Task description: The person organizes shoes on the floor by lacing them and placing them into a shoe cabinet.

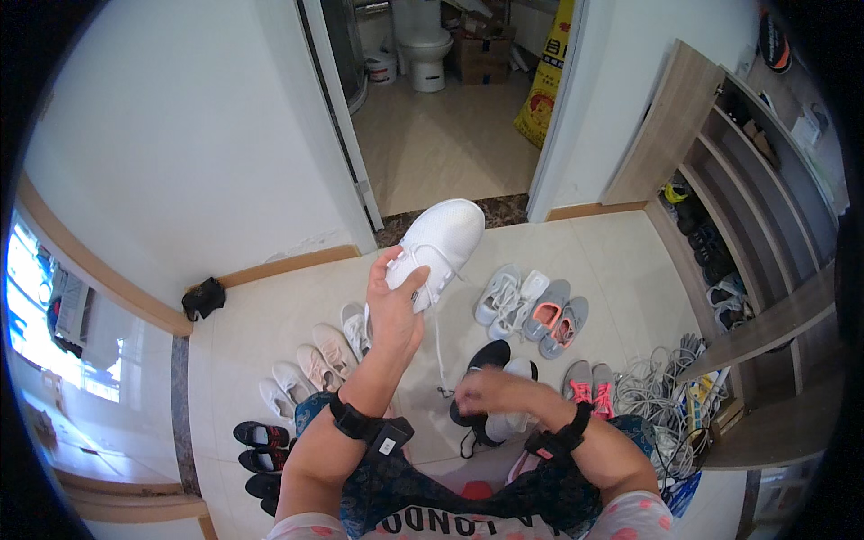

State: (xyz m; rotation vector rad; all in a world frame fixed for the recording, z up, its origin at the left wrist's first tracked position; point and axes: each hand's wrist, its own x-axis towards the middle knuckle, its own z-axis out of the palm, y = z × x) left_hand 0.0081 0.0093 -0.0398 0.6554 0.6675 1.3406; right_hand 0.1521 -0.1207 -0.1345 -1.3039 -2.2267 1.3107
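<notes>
A white mesh lace-up sneaker (449,233) is in my left hand (398,297), gripped at its opening with the toe pointing away from me. One of its white laces (439,344) hangs down towards the floor. My right hand (482,391) is blurred, with its fingers curled, close to the lace's lower end. Whether it pinches anything is not clear. Beneath that hand are a black shoe (496,352) and a white-and-black shoe (516,368), partly covered by the hand and forearm.
Grey-white sneakers (499,290) and grey slip-ons (557,307) stand ahead on the tiles. Pale shoes (324,354) and black shoes (262,435) line the left. Pink-laced sneakers (590,385) and tangled cables (658,378) lie right, beside an open wooden shoe cabinet (736,196).
</notes>
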